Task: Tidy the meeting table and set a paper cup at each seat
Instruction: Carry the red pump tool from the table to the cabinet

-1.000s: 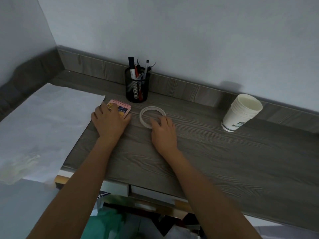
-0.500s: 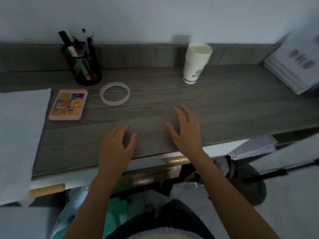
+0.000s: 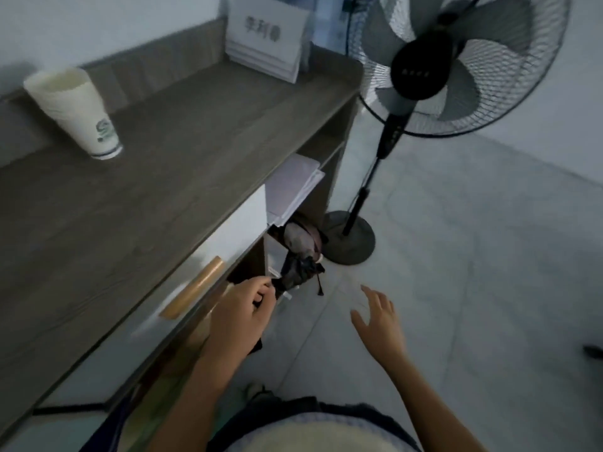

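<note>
A stack of white paper cups (image 3: 81, 115) with a green logo stands on the grey wood table (image 3: 163, 197) at the upper left, near the back ledge. Both hands are off the table, low in the view. My left hand (image 3: 241, 314) hangs in front of the table's drawer edge with its fingers curled. Its fingertips are beside a dark bundle (image 3: 297, 265) under the table, and I cannot tell whether they touch it. My right hand (image 3: 378, 321) is over the floor with fingers spread and holds nothing.
A pile of printed sheets (image 3: 267, 40) leans at the table's far right end. A standing fan (image 3: 424, 66) rises just past that end, its base (image 3: 349, 239) on the tiled floor. Loose papers (image 3: 293, 187) sit on a shelf under the tabletop, beside a drawer handle (image 3: 192, 288).
The view has swung right, so the pen holder, tape ring and pink notepad are out of sight. Both hands have left the tabletop and dropped below its front edge.
</note>
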### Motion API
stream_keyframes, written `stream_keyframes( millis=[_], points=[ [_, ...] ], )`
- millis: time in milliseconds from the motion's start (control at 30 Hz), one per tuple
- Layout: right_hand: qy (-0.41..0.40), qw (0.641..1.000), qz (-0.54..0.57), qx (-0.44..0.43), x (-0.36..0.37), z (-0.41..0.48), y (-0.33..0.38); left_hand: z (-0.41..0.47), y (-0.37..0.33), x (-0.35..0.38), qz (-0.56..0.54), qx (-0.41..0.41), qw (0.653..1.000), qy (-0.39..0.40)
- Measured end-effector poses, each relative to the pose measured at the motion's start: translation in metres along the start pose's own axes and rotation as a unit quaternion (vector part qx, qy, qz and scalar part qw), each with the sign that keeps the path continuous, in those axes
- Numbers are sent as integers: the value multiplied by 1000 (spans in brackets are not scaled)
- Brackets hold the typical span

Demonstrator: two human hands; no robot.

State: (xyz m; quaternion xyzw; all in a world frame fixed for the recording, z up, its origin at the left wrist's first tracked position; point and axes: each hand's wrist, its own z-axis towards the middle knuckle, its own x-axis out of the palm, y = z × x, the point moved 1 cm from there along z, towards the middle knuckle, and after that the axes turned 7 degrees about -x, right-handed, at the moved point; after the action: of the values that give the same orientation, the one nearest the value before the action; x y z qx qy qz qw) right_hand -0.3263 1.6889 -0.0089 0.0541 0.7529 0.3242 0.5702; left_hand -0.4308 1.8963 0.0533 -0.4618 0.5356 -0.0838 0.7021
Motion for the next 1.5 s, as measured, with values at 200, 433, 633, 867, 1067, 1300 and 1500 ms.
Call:
stream_keyframes(
  millis=[200, 433, 633, 867, 1067, 1300, 1500],
  points=[
    [-37, 994, 14, 102, -36, -77, -87, -31, -8, 79, 76, -64, 990, 102],
    [-76, 982, 10, 175, -84, -180, -192, -120, -67, 196, 26, -87, 971, 223],
    [-149, 944, 38, 293, -105, -280, -254, -167, -136, 266, 46, -10, 944, 328],
    [-264, 841, 86, 464, -116, -388, -317, -197, -232, 358, 84, 107, 911, 390],
    [-318, 786, 106, 519, -148, -432, -378, -280, -317, 447, 106, 237, 841, 475],
    [-350, 752, 96, 551, -221, -480, -477, -331, -413, 564, 93, 227, 810, 532],
    [-405, 669, 104, 614, -274, -532, -537, -395, -505, 643, 102, 292, 764, 566]
  ],
)
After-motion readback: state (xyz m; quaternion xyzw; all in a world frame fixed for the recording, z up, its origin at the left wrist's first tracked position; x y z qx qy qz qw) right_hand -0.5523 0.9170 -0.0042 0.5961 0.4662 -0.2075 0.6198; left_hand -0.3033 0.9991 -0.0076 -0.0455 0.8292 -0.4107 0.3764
